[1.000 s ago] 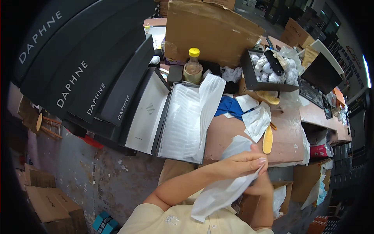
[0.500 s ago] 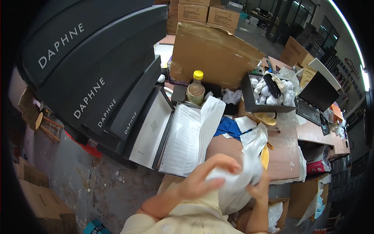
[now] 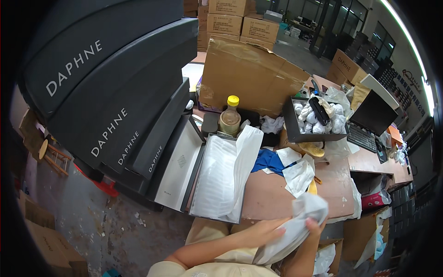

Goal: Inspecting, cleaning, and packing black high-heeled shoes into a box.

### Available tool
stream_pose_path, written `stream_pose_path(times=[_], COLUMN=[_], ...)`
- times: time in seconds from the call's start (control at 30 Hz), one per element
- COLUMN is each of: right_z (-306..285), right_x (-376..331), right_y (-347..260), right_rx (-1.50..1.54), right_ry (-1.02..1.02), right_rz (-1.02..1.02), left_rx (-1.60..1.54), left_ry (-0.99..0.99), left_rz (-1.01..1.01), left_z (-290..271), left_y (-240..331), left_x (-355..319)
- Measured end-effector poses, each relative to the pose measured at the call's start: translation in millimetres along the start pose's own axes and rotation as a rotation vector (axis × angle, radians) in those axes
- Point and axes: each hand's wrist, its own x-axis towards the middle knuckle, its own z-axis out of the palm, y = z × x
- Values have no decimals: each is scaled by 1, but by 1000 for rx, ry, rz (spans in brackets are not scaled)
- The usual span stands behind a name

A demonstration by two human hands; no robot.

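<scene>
A crumpled white sheet (image 3: 305,213), thin paper or cloth, is bunched in both hands above the table's front edge; whether something lies inside it is hidden. My left hand (image 3: 264,234) closes on its left side, and my right hand (image 3: 315,229) grips it from the right with the thumb on top. To the left stands an open black shoebox (image 3: 192,208), lined with white tissue paper (image 3: 217,173) whose loose flap (image 3: 247,152) rises over the right side. A blue cloth (image 3: 267,160) and a white piece of cloth or paper (image 3: 298,174) lie beyond my hands.
Black shoeboxes (image 3: 129,106) are stacked high on the left, beside a pale box lid (image 3: 174,168). Behind stand a yellow-capped bottle (image 3: 230,119) and a cardboard panel (image 3: 251,76). A black box (image 3: 318,137) of white paper balls, a keyboard (image 3: 364,138) and a monitor (image 3: 374,113) are on the right.
My left hand, raised with its fingers apart before, has come down right onto the white sheet. The sheet is now bunched more tightly between both hands. The view has shifted slightly.
</scene>
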Motion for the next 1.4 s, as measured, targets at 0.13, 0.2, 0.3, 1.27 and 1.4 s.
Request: stream_pose_path(times=[0.13, 0.2, 0.3, 1.27, 1.4], right_z=[15, 45, 114, 231, 199], right_x=[18, 27, 60, 185, 187], right_y=[-37, -62, -79, 139, 39], right_rx=[49, 3, -58, -1503, -829], right_ry=[-27, -159, -515, -764, -624], right_rz=[-13, -27, -14, -157, -449], left_rx=[704, 922, 1557, 826, 1359], left_ry=[816, 1036, 630, 533, 386], left_rz=[297, 190, 100, -129, -64], left_z=[-52, -92, -115, -153, -148], left_y=[38, 41, 17, -27, -26], left_x=[-68, -67, -31, -33, -41])
